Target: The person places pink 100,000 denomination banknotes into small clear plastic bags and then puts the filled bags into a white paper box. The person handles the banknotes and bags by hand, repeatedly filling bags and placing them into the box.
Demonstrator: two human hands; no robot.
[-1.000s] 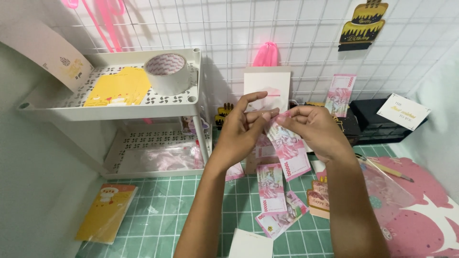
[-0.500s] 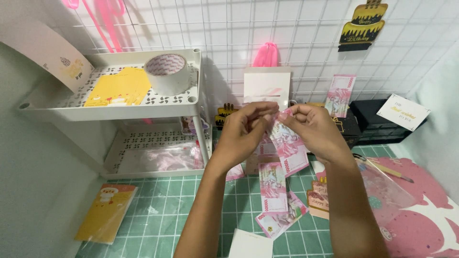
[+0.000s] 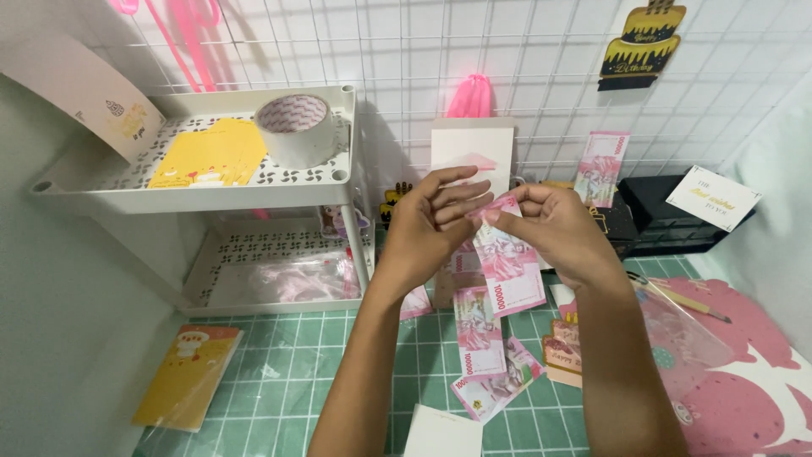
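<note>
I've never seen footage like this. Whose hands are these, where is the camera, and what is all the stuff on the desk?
There is no machine here: a person wears a camera on the head, so you look down at their own two bare hands. The left hand and the right hand meet in the middle and together pinch the top of a chain of pink banknotes, which hangs down to the green cutting mat. To the left stands a white two-level shelf with a roll of tape and a yellow card on top. A yellow packet lies on the mat. Behind is a white wire grid with one more pink note propped up against it.
</note>
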